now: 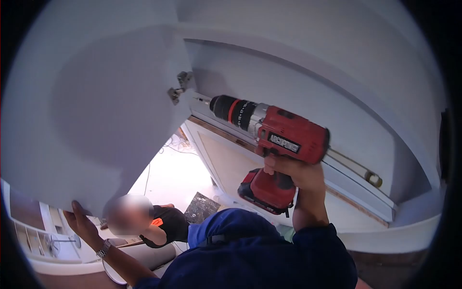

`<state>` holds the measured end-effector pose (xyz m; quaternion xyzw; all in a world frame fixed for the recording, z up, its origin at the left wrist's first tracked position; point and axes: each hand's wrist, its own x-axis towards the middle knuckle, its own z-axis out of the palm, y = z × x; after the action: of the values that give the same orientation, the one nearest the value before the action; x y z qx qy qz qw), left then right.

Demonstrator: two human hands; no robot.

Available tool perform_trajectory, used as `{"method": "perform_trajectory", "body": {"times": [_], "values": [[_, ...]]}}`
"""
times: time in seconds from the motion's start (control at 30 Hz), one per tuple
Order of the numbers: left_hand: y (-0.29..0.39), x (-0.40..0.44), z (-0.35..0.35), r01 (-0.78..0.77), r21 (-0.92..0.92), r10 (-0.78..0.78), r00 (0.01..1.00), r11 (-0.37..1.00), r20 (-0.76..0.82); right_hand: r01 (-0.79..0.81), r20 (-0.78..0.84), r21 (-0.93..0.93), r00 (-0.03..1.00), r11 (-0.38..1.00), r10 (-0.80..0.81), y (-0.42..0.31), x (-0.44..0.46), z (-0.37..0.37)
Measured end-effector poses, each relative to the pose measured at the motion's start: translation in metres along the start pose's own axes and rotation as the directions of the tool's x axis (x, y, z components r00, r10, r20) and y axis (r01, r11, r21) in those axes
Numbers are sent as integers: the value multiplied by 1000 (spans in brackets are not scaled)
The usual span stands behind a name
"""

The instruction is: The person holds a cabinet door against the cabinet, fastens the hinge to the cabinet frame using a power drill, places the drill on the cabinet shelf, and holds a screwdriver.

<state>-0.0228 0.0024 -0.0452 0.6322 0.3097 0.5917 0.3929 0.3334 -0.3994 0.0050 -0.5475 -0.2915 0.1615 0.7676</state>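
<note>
A red and black cordless drill [293, 135] is in my right hand [301, 173], with my fingers wrapped round its grip and near the trigger. Its bit points left, toward a metal hinge [179, 87] between the white cabinet door [96, 96] and the cabinet frame. The bit's tip appears slightly apart from the hinge. At the lower edge of the door, my left hand [85, 225] holds on, its fingers partly hidden by the panel. A metal-band watch [104, 248] is on my left wrist.
Inside the white cabinet [269, 72] lies a long thin rod [353, 167] with a yellowish end. Below the door stands another person in a black top [168, 224]. A dark, speckled board [202, 207] and cables [180, 144] are on the floor. White shelving [36, 236] is at lower left.
</note>
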Motion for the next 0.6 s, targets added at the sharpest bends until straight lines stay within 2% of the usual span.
{"method": "perform_trajectory", "body": {"times": [0.03,0.13,0.3,0.6], "values": [[-6,-3,-2,-2,-30,1,1000,1000,-21,-85,38,46,996,995,83,6,-3,-6],[-18,-11,-4,17,-69,-18,1000,997,-24,-188,-95,176,974,966,207,27,-4,-24],[-26,-13,-8,55,-81,-56,998,995,-10,-179,-122,492,955,852,271,43,50,-77],[-50,-27,-8,133,-65,-134,991,989,-13,3,-282,389,952,921,116,30,147,-134]]}}
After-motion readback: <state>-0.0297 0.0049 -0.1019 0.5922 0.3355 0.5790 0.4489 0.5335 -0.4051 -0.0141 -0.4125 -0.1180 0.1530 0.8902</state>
